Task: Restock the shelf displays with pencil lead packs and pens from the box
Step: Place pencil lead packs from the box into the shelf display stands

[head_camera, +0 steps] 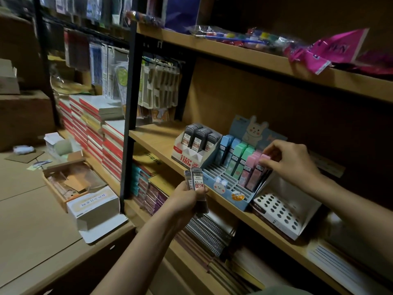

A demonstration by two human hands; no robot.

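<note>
Wooden shelf unit [161, 143] fills the right side, black metal upright at its left edge. Low surface to the left carries an open white carton [93, 206] w/ printed label, lid flap hanging over the edge, & a shallow cardboard tray [70, 182] just behind it. Stacked red-spined notebooks [93, 133] stand btwn that surface & the shelf.

On the middle shelf, L to R: white/red display box [191, 154] w/ dark grey 0.7 lead packs standing in rows; blue bunny display [229, 188] touching it, slotted, w/ pastel blue, green & pink lead packs [238, 160] in its back rows, front slots bare; white pen holder w/ round holes [282, 211] just beside that, holes unfilled.

Left hand [187, 199], in front of the shelf edge below the white/red box, grips a bunch of dark lead packs [196, 182], fingers curled round them, labels facing up.

Right hand [287, 158] over the right end of the bunny display, thumb & fingertips pinching the top of a pink lead pack [262, 165] that stands in the rightmost column.
</note>
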